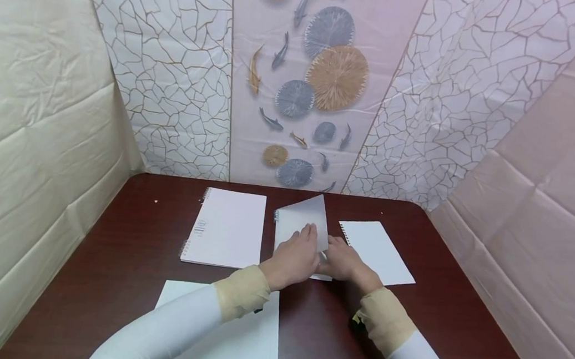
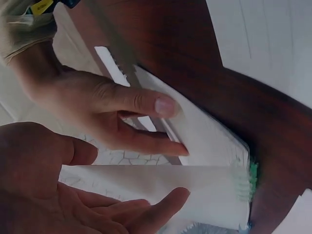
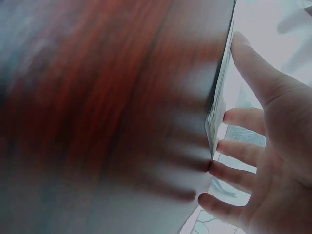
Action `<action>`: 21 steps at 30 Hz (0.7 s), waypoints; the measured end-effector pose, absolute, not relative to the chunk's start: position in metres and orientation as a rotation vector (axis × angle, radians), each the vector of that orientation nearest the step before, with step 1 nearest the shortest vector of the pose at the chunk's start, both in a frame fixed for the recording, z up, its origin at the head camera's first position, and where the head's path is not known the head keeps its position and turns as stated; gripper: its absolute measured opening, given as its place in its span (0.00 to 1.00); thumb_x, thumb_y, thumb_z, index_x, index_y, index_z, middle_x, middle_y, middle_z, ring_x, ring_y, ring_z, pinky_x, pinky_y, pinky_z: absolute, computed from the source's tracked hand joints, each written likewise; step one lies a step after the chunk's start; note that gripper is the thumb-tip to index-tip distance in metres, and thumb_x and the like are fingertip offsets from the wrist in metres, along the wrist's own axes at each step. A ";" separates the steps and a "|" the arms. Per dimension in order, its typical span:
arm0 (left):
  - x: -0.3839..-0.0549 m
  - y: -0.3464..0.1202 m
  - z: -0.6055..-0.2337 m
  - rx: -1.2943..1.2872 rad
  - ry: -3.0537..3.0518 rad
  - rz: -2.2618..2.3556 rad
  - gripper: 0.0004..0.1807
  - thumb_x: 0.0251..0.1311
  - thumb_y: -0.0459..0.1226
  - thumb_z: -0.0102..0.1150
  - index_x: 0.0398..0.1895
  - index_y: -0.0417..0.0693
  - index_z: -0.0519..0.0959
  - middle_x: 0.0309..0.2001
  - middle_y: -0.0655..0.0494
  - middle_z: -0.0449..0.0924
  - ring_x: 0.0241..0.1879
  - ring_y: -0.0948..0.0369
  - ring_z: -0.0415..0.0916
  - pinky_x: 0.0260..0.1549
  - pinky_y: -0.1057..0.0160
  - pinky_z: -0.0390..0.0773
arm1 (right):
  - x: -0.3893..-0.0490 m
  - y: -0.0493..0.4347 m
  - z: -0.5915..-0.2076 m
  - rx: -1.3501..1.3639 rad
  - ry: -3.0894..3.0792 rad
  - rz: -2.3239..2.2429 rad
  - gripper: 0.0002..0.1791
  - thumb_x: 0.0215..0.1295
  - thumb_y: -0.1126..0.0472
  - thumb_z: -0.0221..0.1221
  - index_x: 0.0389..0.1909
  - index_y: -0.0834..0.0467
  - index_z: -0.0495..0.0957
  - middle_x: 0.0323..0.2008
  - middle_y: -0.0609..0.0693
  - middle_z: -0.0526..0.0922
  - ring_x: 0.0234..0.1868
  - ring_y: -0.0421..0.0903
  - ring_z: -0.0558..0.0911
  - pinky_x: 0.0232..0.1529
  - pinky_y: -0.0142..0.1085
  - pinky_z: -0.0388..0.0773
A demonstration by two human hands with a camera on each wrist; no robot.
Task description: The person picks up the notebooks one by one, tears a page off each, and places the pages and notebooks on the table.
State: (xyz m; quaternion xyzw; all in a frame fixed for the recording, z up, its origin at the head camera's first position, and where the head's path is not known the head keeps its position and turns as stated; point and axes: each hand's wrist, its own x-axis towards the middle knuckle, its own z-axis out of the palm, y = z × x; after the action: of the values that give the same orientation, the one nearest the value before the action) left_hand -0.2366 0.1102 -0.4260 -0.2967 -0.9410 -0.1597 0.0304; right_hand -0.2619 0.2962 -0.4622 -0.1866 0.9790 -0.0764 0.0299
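Observation:
A small spiral notebook (image 1: 322, 277) lies on the dark red table, with one page (image 1: 305, 214) lifted and standing at a slant. My left hand (image 1: 296, 258) is at that page, its fingers loosely extended and the thumb apart, as the left wrist view shows. On the notebook's other side, my right hand (image 1: 346, 260) rests its straight thumb (image 2: 165, 106) on the lower pages. The right wrist view has its fingers (image 3: 234, 173) spread along the notebook's edge, some touching it. The notebook's coil (image 2: 252, 180) looks green in the left wrist view.
A larger white spiral pad (image 1: 231, 228) lies left of the notebook, with small dark marks by its coil. To the right is a loose white sheet (image 1: 377, 250) with a torn-hole edge. A big pale sheet (image 1: 236, 343) lies under my left forearm. Patterned cloth walls stand behind the table.

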 end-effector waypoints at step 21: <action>-0.232 0.132 -0.451 -0.909 -2.995 -0.094 0.28 0.74 0.60 0.58 0.46 0.45 0.89 0.39 0.47 0.87 0.40 0.52 0.84 0.38 0.56 0.86 | -0.256 0.337 -0.415 -0.544 2.942 -0.587 0.31 0.80 0.58 0.59 0.74 0.73 0.67 0.72 0.70 0.71 0.75 0.69 0.68 0.72 0.63 0.66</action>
State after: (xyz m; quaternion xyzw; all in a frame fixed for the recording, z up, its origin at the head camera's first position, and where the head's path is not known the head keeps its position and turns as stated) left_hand -0.2321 0.1315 -0.4512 -0.2904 -0.9564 -0.0300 0.0053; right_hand -0.2556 0.3373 -0.4155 -0.1782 0.9639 -0.1924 0.0462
